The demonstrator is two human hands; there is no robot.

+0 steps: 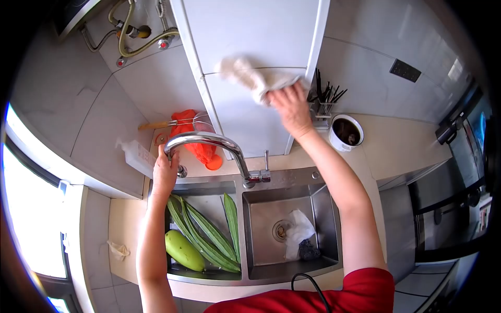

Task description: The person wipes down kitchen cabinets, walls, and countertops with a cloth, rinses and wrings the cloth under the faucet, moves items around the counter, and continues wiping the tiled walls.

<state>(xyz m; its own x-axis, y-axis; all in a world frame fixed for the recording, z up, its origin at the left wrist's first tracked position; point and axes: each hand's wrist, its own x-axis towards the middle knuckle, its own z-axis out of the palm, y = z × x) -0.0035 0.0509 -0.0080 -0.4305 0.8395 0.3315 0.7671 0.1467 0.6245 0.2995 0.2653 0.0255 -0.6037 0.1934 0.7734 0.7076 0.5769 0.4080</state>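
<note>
My right hand (290,107) presses a pale cloth (261,82) against the white tiled column (245,120) behind the sink; the cloth's far end is blurred. At the left, my left hand (166,169) closes around the spout end of the chrome faucet (209,138). Below it, the left basin holds long ridged green gourds (209,229) and a smooth light-green gourd (184,250). A crumpled white plastic bag (300,229) and a dark scouring pad (309,250) lie in the right basin (263,261).
Behind the faucet are an orange-red bag (201,148) and a wooden-handled strainer (156,125). A white bottle (138,158) stands left of the faucet. Right of the column are a utensil rack (324,107) and a white pot (342,143) with dark contents. Hoses (125,39) hang upper left.
</note>
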